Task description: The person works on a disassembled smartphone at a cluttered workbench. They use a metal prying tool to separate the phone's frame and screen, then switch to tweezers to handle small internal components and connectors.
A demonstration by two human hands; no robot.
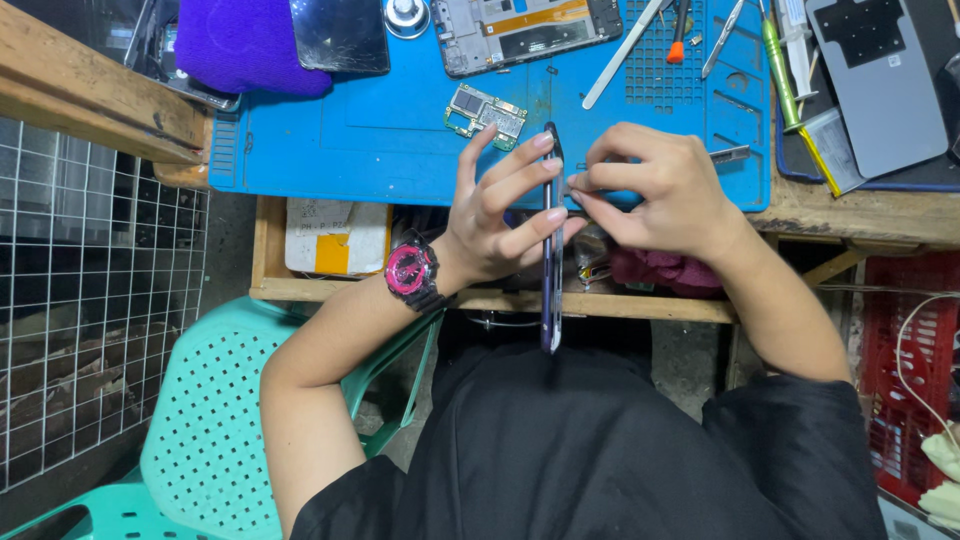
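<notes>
Phone frame (551, 250), slim and dark, glossy along its narrow edge, held on edge so that only the thin side shows; it stands over the near rim of the blue work mat (380, 140) and reaches down toward the person's lap. Left hand (497, 215), with a pink-faced black wristwatch (411, 272) on its wrist, has the fingers spread and curled, the fingertips pressing the frame's left face and the thumb behind, so the hand is closed on the frame. Right hand (655, 190) is drawn into a tight pinch, thumb and forefinger meeting at the frame's right edge near its upper part; whether a small tool or part sits in the pinch cannot be told. Mat: rubbery, matte blue, with moulded trays and a grid of small holes. On it lie a green circuit board (486, 111) with metal shields just above the hands, an opened phone chassis (527, 27) showing inner parts, a flat metal spudger (622, 50), an orange-handled screwdriver (678, 35), and a purple fuzzy cloth (245, 45) at the far left. A grey flat back cover (878, 80) rests on a dark mat to the right. A perforated turquoise plastic chair (215, 420) stands below the wooden bench (90, 95).
</notes>
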